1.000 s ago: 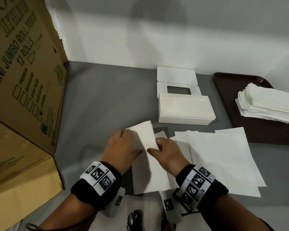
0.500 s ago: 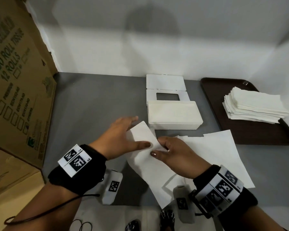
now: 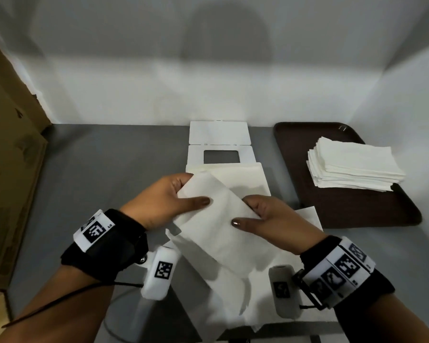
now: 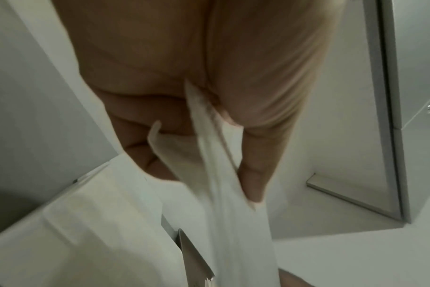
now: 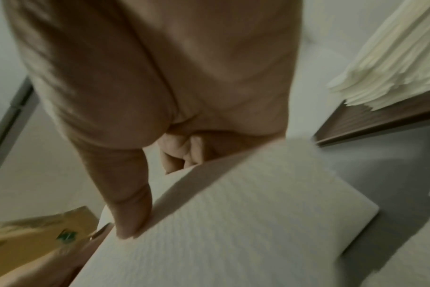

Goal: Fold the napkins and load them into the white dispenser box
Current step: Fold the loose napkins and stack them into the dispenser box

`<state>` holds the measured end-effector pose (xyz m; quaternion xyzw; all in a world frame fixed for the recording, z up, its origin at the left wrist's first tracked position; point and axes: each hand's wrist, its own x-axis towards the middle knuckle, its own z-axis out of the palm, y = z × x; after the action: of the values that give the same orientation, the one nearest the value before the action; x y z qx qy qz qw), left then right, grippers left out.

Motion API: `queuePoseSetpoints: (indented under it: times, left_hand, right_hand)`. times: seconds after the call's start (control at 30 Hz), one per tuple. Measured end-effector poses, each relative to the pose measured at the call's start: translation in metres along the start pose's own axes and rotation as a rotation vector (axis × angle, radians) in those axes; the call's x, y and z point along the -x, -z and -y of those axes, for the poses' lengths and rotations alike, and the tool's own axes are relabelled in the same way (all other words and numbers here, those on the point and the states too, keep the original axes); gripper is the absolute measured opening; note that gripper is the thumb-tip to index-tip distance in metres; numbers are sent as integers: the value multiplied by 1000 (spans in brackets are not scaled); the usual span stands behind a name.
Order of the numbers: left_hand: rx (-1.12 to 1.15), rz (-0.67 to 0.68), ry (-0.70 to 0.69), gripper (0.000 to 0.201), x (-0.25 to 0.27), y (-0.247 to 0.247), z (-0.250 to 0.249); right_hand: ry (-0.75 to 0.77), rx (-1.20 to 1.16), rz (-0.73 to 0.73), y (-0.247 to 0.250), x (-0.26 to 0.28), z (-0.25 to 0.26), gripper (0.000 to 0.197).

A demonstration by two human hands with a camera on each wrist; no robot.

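Left hand (image 3: 162, 201) and right hand (image 3: 274, 216) each pinch the folded napkin (image 3: 218, 219), grip clamped, just in front of the white box (image 3: 245, 177).

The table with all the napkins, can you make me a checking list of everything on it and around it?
Surface: grey table, bare patches showing.
Job's things: folded napkin held up by both hands; white dispenser box open and filled with napkins, its windowed lid flipped back; flat napkin sheets lying under the hands; napkin stack on the brown tray.
Clutter: nothing seen.
Grippers: left hand pinches the napkin's left edge; right hand pinches its right edge.
Cables: black cable running from the left wrist band.
Surroundings: cardboard box at left; white walls behind.
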<state>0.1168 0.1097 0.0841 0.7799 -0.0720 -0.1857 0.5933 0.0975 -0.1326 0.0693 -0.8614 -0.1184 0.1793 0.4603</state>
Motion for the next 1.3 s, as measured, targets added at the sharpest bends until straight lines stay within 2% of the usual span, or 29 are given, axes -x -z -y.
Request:
queuePoseSetpoints:
  times: [0.13, 0.27, 0.37, 0.43, 0.53, 0.6, 0.77, 1.0, 1.3]
  left_hand:
    - [64, -220, -8, 33, -26, 1, 5]
    - [137, -366, -1, 28, -49, -1, 14]
    - [131, -437, 18, 30, -66, -7, 21]
    - [98, -503, 30, 36, -76, -11, 28]
    - [-97, -613, 57, 43, -86, -15, 37]
    - [-236, -660, 66, 37, -91, -18, 41]
    - [-539, -592, 168, 12, -99, -25, 44]
    - [-705, -524, 251, 28, -99, -31, 50]
    - [-832, -438, 312, 30, -104, -33, 46]
  right_hand:
    - [-113, -272, 34, 30, -10, -29, 22]
    - [-164, -561, 1, 48, -28, -48, 19]
    - [-187, -618, -122, 57, -46, -53, 16]
    - [-203, -542, -244, 61, -61, -56, 3]
    - [-186, -185, -379, 65, -84, -67, 13]
    - [-186, 31, -402, 65, -93, -72, 18]
    - [-140, 257, -428, 56, -102, -78, 23]
    - [-19, 615, -387, 46, -105, -79, 22]
    - [30, 672, -368, 45, -109, -78, 30]
